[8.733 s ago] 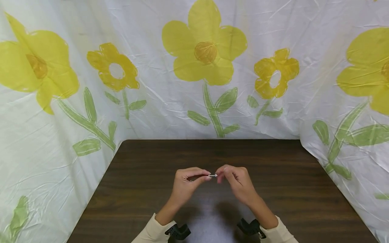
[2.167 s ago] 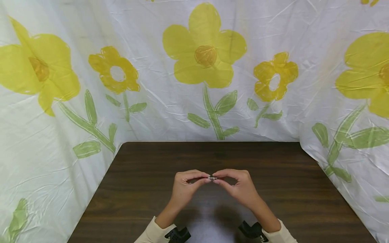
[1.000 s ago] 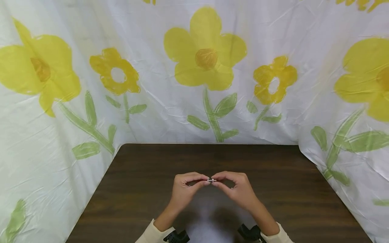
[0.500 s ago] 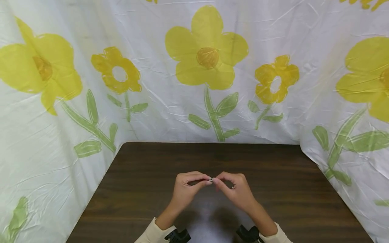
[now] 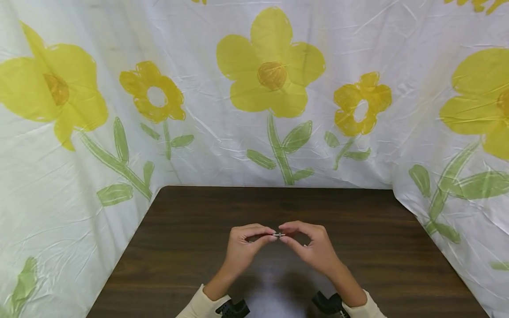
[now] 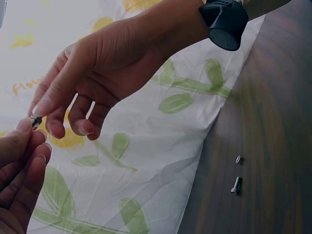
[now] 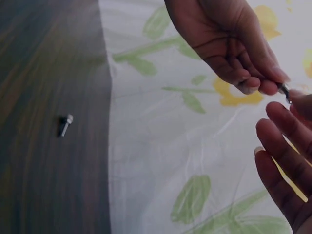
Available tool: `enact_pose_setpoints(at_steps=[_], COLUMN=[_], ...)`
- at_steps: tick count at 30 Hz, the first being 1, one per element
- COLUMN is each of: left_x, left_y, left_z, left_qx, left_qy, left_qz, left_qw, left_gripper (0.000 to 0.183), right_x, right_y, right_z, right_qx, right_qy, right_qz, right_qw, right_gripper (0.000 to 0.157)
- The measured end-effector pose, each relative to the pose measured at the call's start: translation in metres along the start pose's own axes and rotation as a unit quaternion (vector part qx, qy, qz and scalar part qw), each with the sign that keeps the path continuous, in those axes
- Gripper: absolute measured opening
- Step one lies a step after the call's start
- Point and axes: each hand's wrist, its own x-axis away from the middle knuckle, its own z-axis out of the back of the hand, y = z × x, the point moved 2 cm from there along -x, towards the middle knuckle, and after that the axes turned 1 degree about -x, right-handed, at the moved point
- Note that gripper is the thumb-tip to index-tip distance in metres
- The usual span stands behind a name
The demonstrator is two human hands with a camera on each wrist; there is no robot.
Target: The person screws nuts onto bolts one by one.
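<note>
In the head view my left hand (image 5: 241,247) pinches a small silver bolt (image 5: 275,235) between thumb and index finger, holding it level above the table. A small nut (image 5: 280,235) sits on the bolt's shank, with a short tip showing past it. My right hand (image 5: 318,247) has its thumb and index fingertips at the nut, one on each side. The right wrist view shows the bolt (image 7: 283,90) between both hands' fingertips, partly covered. From the left wrist, the bolt and nut (image 6: 35,122) are mostly hidden behind fingers.
On the dark wooden table (image 5: 191,212) lie a loose bolt (image 6: 236,186) and a nut (image 6: 239,159), seen from the left wrist. Another bolt with a nut on it (image 7: 67,125) lies in the right wrist view. A flowered white cloth (image 5: 207,145) hangs around the table.
Since 8.7 seconds ago the nut sits further along the shank, closer to the left fingers. Within the last half second the right thumb and index finger have shifted their grip; the left hand stays put.
</note>
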Motion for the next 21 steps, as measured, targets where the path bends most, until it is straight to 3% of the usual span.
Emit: enact_pose_setpoints(at_steps=[8, 21], left_x=[0.0015, 0.0008], left_y=[-0.001, -0.0043], left_z=[0.001, -0.0002], left_qx=[0.001, -0.002], left_qy=[0.003, -0.001], left_qz=[0.002, -0.003], left_qw=[1.0, 1.0], left_gripper=[0.01, 0.011], right_x=[-0.0026, 0.0005], right_y=[-0.005, -0.0026], right_z=[-0.0029, -0.0096], right_qx=[-0.005, 0.002], right_qy=[-0.003, -0.015], right_qz=[-0.005, -0.064], right_qw=[1.0, 0.998], right_gripper=[0.028, 0.023])
